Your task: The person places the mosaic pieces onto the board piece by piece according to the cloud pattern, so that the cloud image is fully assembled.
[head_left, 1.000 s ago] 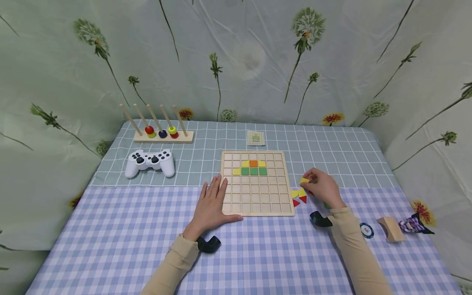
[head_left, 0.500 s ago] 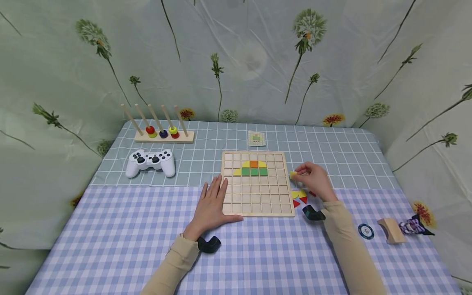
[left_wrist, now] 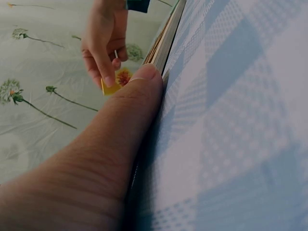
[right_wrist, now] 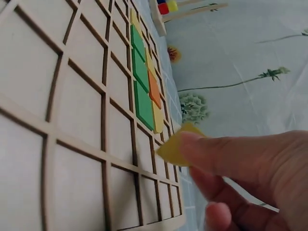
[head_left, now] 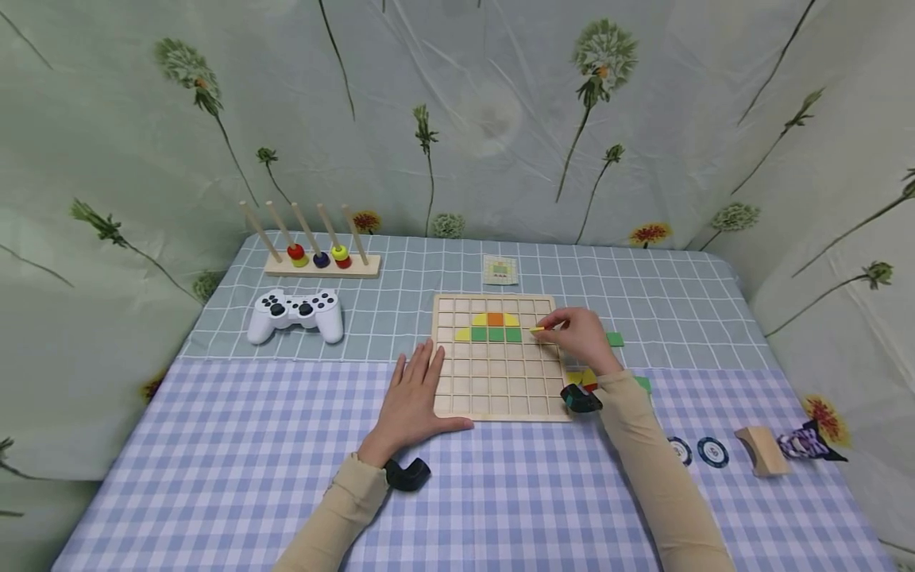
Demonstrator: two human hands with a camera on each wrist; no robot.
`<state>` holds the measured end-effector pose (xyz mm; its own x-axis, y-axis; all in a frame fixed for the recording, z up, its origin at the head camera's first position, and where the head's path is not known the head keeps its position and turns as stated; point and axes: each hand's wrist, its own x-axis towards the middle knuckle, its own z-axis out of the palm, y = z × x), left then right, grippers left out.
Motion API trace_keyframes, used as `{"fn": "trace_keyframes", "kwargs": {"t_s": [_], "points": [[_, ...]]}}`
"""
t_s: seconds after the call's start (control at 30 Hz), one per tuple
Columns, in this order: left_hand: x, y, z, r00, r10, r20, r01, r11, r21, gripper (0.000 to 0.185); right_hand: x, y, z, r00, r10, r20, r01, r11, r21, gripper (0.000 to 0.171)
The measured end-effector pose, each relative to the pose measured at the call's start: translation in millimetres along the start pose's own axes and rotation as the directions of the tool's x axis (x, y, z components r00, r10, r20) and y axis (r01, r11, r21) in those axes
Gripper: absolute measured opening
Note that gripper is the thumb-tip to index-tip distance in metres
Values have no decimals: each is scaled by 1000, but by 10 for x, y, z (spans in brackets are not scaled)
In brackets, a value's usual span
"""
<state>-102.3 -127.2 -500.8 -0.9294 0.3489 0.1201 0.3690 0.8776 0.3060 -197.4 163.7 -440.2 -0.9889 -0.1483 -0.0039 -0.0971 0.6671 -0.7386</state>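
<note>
A wooden grid board (head_left: 493, 381) lies mid-table, with yellow, orange and green tiles (head_left: 495, 327) in its upper rows; the right wrist view shows the same tiles (right_wrist: 142, 82). My right hand (head_left: 581, 338) pinches a small yellow piece (head_left: 538, 328) just above the board's right side, beside the green tiles. In the right wrist view the piece (right_wrist: 174, 147) sits at my fingertips (right_wrist: 197, 147). My left hand (head_left: 412, 393) lies flat on the cloth, thumb (left_wrist: 139, 96) against the board's left edge.
Loose yellow, red and green pieces (head_left: 582, 376) lie right of the board. A white game controller (head_left: 295, 313) and a peg rack with rings (head_left: 318, 254) stand at the back left. A pattern card (head_left: 498, 269) lies behind the board. Two round tokens (head_left: 699, 450) and a wooden block (head_left: 761, 450) sit at right.
My right hand lifted the yellow piece from the loose pile and carried it left over the board's right side. The left hand stayed put.
</note>
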Motion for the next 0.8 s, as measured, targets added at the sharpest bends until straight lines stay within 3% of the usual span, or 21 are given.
{"fn": "trace_keyframes", "kwargs": {"t_s": [0.17,0.27,0.8], "points": [[4,4,1,1000,0,-3,0,1000,-4,123,23,-104,-1,997,-20,73,31,988,-149,11],[5,1,3,1000,3,-6,-3,1000,0,123,36,-148,9,994,-29,103,48,981,-188,11],[4,12,-14,1000,-1,-1,1,1000,-3,123,137,-57,83,997,-20,80,29,993,-117,16]]}}
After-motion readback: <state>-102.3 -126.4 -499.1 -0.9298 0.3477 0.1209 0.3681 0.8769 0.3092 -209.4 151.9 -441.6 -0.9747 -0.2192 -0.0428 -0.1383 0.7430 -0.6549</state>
